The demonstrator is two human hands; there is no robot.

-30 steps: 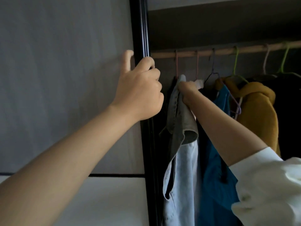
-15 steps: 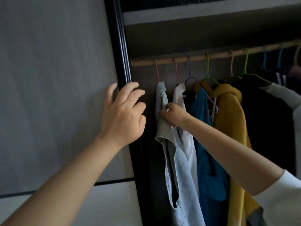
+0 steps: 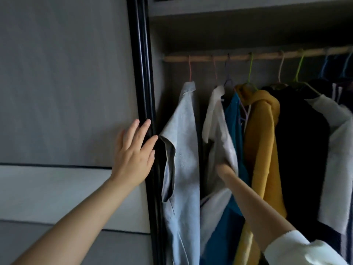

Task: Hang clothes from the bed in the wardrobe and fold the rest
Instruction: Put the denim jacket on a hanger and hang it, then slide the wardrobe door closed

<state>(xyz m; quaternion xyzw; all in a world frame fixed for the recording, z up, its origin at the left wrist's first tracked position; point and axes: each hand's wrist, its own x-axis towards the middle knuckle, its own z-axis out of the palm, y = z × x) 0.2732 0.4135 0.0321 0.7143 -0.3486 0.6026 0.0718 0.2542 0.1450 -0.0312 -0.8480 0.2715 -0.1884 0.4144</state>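
The left hand (image 3: 133, 159) lies flat with fingers straight against the black door frame (image 3: 145, 92) of the wardrobe, gripping nothing. The right hand (image 3: 225, 167) reaches in among the hanging clothes and is blurred and partly covered by the white shirt (image 3: 217, 131); it touches that shirt, but I cannot tell whether its fingers pinch the cloth or only push it.

The clothes hang from the wooden rail (image 3: 248, 56), which runs left to right across the top of the wardrobe. The light blue shirt (image 3: 181, 150) hangs at the rail's left end, just beside the frame. The white shirt hangs to its right with a gap between them, then a teal top (image 3: 233, 121) and a mustard hoodie (image 3: 261, 140). The garments hang long axis downward, above and in front of the right hand, which is the nearer hand. Any straightening or sliding would likely go sideways along the rail.
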